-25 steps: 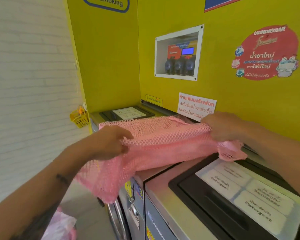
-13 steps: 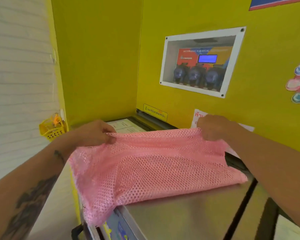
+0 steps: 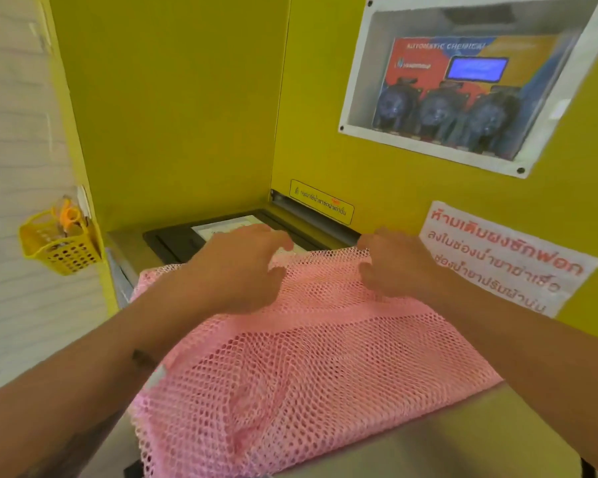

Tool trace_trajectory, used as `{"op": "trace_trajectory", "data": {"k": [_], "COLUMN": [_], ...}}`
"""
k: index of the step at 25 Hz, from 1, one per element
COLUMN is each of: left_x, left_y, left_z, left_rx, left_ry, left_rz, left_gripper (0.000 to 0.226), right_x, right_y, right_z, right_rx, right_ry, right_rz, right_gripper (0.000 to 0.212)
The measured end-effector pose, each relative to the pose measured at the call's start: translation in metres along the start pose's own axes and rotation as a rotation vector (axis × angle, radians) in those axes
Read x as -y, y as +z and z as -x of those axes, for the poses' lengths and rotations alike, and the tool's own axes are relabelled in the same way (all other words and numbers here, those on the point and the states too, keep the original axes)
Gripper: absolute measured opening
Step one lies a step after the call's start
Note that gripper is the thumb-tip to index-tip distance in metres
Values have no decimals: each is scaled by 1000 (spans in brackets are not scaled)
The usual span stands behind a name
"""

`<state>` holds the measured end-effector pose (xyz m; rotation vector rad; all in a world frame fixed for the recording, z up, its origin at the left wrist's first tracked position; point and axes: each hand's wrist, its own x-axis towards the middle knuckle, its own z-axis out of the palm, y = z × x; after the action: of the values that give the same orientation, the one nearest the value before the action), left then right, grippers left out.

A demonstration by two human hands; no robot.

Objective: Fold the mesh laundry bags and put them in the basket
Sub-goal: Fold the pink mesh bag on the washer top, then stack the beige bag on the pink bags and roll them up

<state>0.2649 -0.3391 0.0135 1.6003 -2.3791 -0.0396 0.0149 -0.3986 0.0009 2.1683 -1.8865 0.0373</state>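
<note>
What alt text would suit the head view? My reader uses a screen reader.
Two bare hands, left hand and right hand, press on the far edge of a pink mesh laundry bag spread on a washing machine top. Yellow walls surround it; a small yellow basket hangs at left.

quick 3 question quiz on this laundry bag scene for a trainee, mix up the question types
1. True or false: the pink mesh bag lies on the machine top with both hands at its far edge.
2. Multiple choice: the small yellow basket is A) under the bag, B) hanging on the wall to the left, C) in the right hand.
3. Fill in: the fingers of the left hand are ____, not closed in a fist.

Key
1. True
2. B
3. spread
</note>
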Motion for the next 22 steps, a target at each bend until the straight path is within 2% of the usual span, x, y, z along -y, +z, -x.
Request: {"op": "trace_trajectory", "data": {"k": [1, 3, 5, 9, 12, 14, 17, 22], "left_x": [-11, -19, -7, 13, -5, -34, -99, -236], "left_y": [10, 36, 58, 61, 40, 23, 3, -21], "left_z": [11, 32, 40, 29, 20, 18, 22, 47], "left_rx": [89, 258, 296, 280, 205, 106, 19, -5], "left_ry": [26, 30, 24, 70, 53, 86, 250, 478], "left_rz": [57, 56, 14, -33, 15, 99, 237, 525], "left_gripper": [55, 67, 74, 68, 53, 44, 32, 17], "right_x": [0, -6, -14, -18, -28, -41, -79, -159], "right_y": [7, 23, 41, 46, 27, -2, -62, -148], "right_z": [6, 22, 34, 35, 44, 70, 139, 292], "right_rx": [157, 421, 501, 455, 388, 302, 274, 269], "right_ry": [47, 71, 75, 77, 38, 3, -4, 152], "right_rz": [-160, -238, -193, -256, -340, -314, -228, -21], "right_gripper": [52, 65, 71, 73, 72, 69, 70, 67]}}
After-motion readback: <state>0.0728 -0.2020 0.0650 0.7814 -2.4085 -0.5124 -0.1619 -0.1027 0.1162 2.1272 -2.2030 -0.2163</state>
